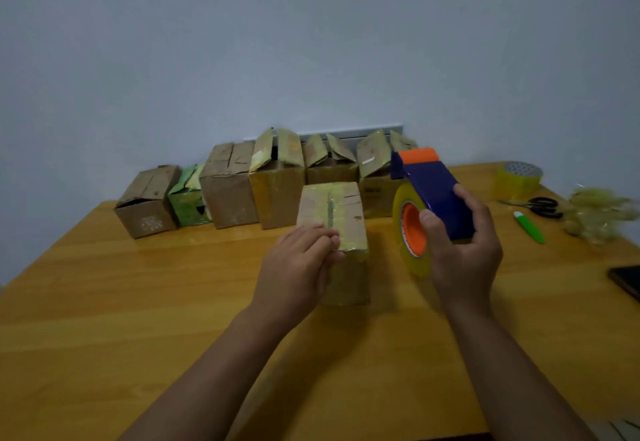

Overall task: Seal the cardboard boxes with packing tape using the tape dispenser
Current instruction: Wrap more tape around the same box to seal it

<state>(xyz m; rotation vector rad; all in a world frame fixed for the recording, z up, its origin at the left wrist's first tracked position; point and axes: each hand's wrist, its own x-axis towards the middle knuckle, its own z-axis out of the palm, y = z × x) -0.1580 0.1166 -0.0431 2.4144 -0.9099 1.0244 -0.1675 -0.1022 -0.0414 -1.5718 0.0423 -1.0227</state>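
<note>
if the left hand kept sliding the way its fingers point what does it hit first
The left hand already touches the near box; its fingers point right across the taped top, so probably the tape dispenser next, though depth is unclear.

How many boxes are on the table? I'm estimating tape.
7: one box under the left hand; six in the back row. More may hide behind.
</note>
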